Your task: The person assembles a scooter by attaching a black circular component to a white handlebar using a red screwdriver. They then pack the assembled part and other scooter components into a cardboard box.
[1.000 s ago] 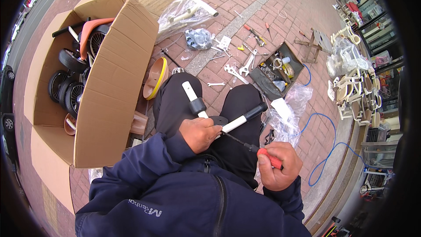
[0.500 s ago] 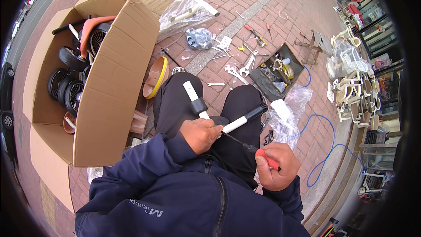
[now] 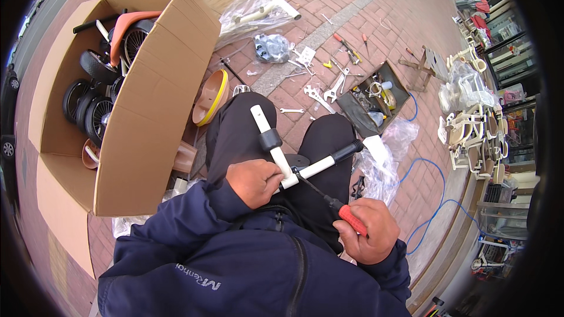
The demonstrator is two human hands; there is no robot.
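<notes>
My left hand (image 3: 251, 183) is closed on a white tubular handlebar (image 3: 315, 168) resting over my lap. One tube wears a black collar (image 3: 270, 139); the other ends in a ribbed black grip (image 3: 346, 151). Beside the joint between the tubes sits a dark round piece (image 3: 298, 160), partly covered. In my right hand (image 3: 373, 232) is a screwdriver (image 3: 353, 221) with a red handle and dark shaft. Its shaft slants up to the left, and its tip meets the joint near my left fingers. Whether the tip sits in a screw is too small to tell.
An open cardboard box (image 3: 155, 105) of wheels and an orange part stands left. A peach bowl with yellow rim (image 3: 211, 98) is beside it. Ahead lie wrenches (image 3: 336, 85), an open toolbox (image 3: 385, 97) and plastic wrap (image 3: 382, 170). A blue hose (image 3: 437, 199) curves at right.
My left hand has slid slightly left along the handlebar, uncovering the white joint. My right hand has shifted a little and shows more of the red handle.
</notes>
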